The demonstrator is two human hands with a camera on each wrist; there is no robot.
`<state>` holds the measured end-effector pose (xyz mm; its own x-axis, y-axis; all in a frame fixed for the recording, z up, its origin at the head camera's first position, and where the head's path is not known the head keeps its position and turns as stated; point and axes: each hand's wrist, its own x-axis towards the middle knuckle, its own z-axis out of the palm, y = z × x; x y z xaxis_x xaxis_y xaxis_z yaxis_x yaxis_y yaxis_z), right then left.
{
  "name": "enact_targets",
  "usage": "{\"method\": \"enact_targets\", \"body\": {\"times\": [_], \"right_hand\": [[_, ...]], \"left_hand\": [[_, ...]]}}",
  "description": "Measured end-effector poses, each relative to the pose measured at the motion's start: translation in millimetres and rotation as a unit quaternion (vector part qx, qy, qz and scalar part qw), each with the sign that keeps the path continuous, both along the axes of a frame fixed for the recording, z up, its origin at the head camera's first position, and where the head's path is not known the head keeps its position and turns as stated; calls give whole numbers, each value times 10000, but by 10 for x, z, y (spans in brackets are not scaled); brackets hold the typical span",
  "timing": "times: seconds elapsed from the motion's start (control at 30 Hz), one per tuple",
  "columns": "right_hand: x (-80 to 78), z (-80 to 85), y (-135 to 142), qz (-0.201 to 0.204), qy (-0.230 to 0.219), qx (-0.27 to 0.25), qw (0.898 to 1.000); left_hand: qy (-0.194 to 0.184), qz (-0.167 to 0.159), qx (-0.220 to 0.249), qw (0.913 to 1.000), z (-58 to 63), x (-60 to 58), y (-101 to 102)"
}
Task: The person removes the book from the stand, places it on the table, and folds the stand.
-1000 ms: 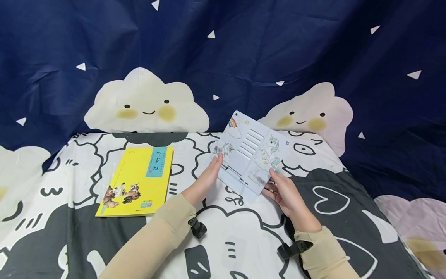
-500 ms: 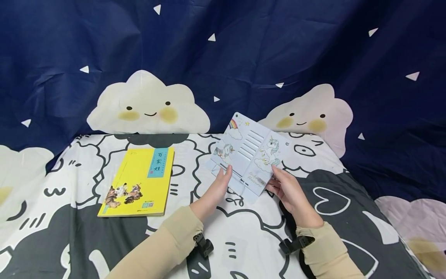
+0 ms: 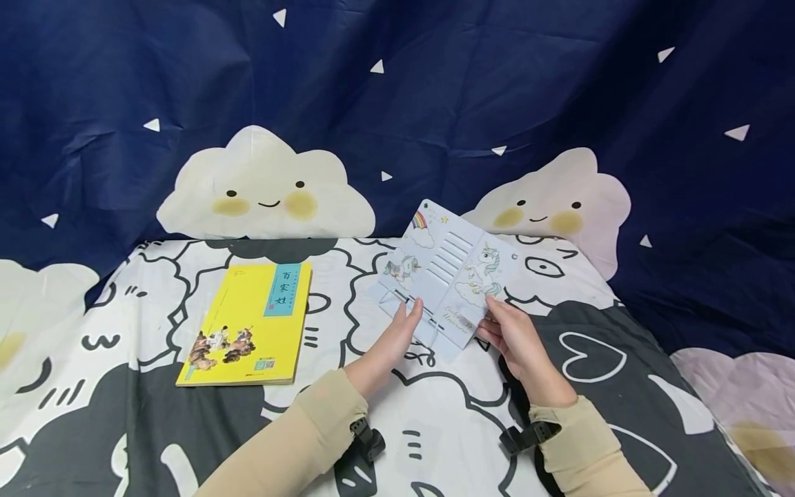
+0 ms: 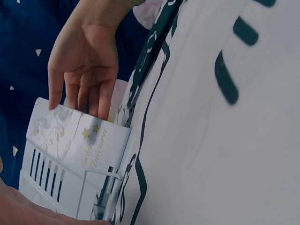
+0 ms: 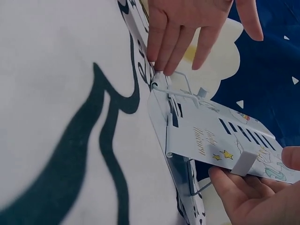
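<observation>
A white metal book stand [image 3: 459, 276] with unicorn and rainbow prints is tilted above the bedding, its slotted panel facing up. My right hand [image 3: 518, 345] grips its right edge, thumb on the front and fingers behind, as the left wrist view also shows for the right hand [image 4: 86, 65]. Near the stand's lower-left edge is my left hand [image 3: 388, 345]. In the right wrist view the left hand's fingers [image 5: 171, 44] are straight, their tips at the wire page holder [image 5: 180, 93]. A small white end piece [image 5: 244, 161] shows beside my right fingers.
To the left, a yellow book [image 3: 248, 324] with a blue title strip lies flat on the sheep-print bedding [image 3: 422, 414]. Behind rises a dark blue curtain [image 3: 435, 90] with cloud and triangle prints.
My left hand has slid right and slightly down along the stand's lower edge, leaving its left side uncovered. The right hand keeps its grip; the stand has barely moved.
</observation>
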<state>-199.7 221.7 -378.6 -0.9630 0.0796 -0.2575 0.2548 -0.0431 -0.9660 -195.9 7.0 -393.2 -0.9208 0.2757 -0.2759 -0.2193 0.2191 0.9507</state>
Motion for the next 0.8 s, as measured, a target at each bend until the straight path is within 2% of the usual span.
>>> {"method": "enact_targets", "body": {"times": [0.37, 0.8], "right_hand": [[43, -29, -2, -293, 145, 333, 9989], [135, -63, -43, -552, 463, 521, 9960]], "left_hand": [[-48, -122, 59, 9999, 19, -107, 37], [174, -218, -22, 9996, -5, -242, 120]]}}
